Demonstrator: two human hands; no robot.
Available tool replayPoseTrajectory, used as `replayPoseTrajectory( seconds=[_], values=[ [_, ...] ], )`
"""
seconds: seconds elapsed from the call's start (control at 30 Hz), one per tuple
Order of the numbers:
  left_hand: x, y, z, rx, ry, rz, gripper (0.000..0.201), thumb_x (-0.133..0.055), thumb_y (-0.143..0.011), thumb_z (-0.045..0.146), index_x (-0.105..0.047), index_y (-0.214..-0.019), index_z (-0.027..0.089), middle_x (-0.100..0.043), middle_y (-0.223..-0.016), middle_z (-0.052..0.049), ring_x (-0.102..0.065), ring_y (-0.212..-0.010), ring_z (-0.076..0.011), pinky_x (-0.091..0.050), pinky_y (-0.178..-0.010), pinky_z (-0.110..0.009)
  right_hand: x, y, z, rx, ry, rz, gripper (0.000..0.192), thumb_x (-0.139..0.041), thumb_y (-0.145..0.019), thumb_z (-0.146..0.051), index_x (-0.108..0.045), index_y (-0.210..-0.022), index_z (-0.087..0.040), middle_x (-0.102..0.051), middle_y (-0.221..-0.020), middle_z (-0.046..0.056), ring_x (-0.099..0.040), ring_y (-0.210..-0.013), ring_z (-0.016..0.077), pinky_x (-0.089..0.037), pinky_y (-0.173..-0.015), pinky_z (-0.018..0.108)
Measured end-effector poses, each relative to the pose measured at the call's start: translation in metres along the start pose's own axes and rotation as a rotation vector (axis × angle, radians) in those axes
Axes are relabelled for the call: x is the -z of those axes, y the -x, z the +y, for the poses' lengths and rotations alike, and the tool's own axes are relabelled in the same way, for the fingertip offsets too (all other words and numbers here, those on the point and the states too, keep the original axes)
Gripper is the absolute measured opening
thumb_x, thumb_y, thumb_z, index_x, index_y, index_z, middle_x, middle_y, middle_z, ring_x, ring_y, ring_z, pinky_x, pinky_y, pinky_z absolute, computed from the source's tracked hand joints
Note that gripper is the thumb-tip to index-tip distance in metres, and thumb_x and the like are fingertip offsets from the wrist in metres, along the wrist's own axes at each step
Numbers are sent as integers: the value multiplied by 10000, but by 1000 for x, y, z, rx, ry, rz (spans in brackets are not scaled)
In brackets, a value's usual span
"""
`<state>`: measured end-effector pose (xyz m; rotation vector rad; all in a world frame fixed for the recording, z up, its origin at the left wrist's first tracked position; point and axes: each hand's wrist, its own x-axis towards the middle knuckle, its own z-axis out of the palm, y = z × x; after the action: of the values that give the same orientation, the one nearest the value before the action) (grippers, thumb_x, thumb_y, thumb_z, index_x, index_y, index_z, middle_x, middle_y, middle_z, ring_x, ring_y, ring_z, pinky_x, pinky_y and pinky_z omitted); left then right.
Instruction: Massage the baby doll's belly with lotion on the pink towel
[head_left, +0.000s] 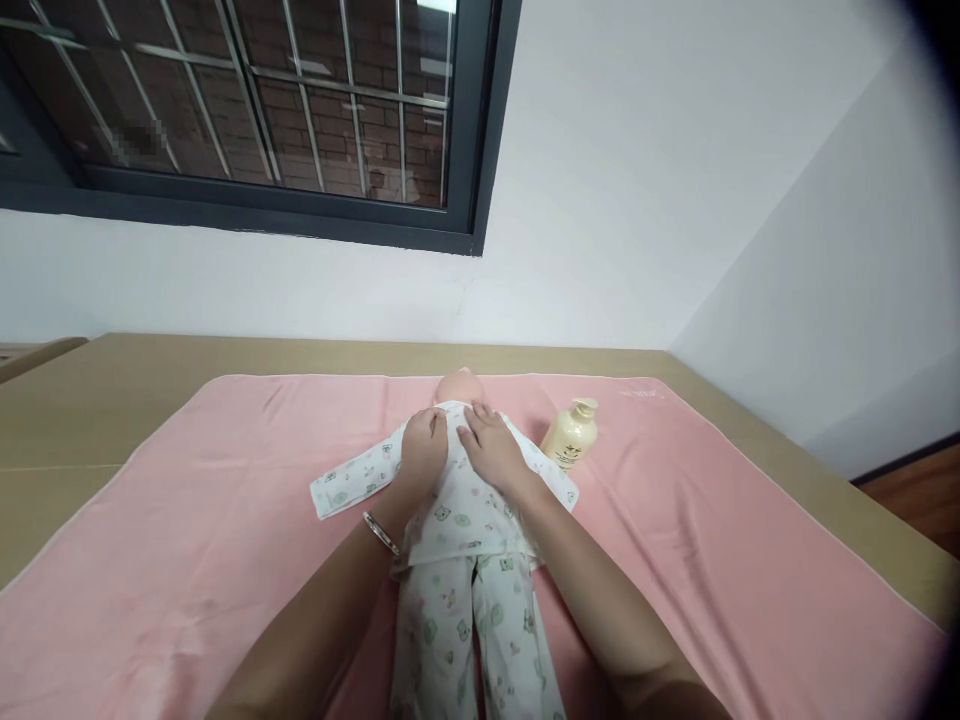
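While the doll (457,388) is laid on the pink sheet (247,480) at frame centre, its printed top (469,515) is touched by both hands. The left hand (424,447) is curled near the collar; whether cloth is pinched cannot be told. The right hand (493,450) is laid flat, fingers extended, on the upper chest. Printed trousers (442,630) are seen at lower centre, a pump bottle (574,435) right of centre. Step judged: top being straightened; light, even pressure seems called for next.

Pajamas (469,522): matt printed cloth. Sheet (225,520): matt cloth, creased. Bottle (576,436): glossy plastic. Bracelet (381,534): shiny metal. Wall (622,190): smooth, matt.
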<state>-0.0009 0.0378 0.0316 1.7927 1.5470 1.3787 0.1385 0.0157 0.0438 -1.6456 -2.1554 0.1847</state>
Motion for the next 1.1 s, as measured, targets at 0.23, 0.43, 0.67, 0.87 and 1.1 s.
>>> replayPoseTrajectory(
  seconds=[0.23, 0.43, 0.67, 0.87, 1.1],
  values=[
    [0, -1, -5, 23, -117, -53, 384, -334, -934, 338, -672, -833, 184, -724, -931, -91, -624, -863, -219, -443, -800, -334, -5, 16, -22, 10, 135, 5, 516, -351, -963, -191, -410, -1434, 12, -405, -1483, 233, -301, -1425, 313, -185, -1179, 450],
    [9, -5, -2, 67, -122, -91, 321, -405, -889, 313, -683, -770, 204, -730, -848, -45, -606, -756, -183, -417, -714, -289, 0, 5, -9, 194, -10, -68, 496, -334, -983, -229, -404, -1467, -148, -365, -1542, 82, -247, -1456, 217, -150, -1196, 434],
    [14, -11, 0, 114, -98, -100, 297, -435, -879, 324, -702, -812, 214, -739, -863, -29, -629, -794, -183, -434, -727, -278, 2, 10, -8, -141, 98, -20, 583, -301, -1013, -353, -368, -1448, 30, -393, -1480, 262, -324, -1413, 326, -217, -1163, 474],
    [16, -16, -4, 103, -103, -116, 267, -452, -856, 267, -707, -901, 203, -745, -965, -47, -659, -884, -195, -478, -792, -285, -3, 23, -28, 186, 104, -52, 502, -368, -988, -260, -409, -1465, -109, -320, -1551, 165, -197, -1462, 339, -176, -1178, 505],
    [-2, -7, -9, -48, -333, -178, 429, -333, -923, 212, -599, -1232, 80, -627, -1289, -163, -557, -1219, -259, -392, -1072, -397, -6, -8, 22, 55, -120, 28, 502, -326, -1021, -368, -446, -1438, -116, -337, -1545, 149, -250, -1458, 230, -175, -1192, 420]
  ],
)
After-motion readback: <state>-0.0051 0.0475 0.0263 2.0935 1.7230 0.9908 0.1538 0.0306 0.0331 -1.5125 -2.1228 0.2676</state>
